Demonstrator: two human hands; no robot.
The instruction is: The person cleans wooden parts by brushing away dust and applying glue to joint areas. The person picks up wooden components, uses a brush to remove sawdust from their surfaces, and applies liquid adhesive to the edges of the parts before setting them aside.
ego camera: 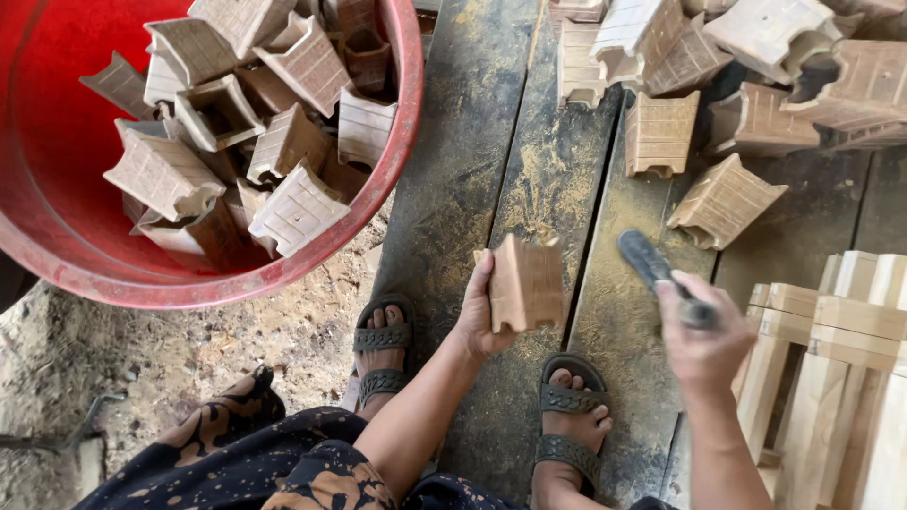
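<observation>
A small carved wooden block (525, 283) is gripped upright in the left hand (480, 316) above the dusty planks (453, 179), face turned toward the dark tool (661, 274) clenched in the blurred right hand (704, 345), apparently for working.

Bare planks (529, 179) between red tub (402, 142) and block pile (723, 94)

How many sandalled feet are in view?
2: the left foot on the ground by the plank's edge, the right foot on the plank.
</observation>
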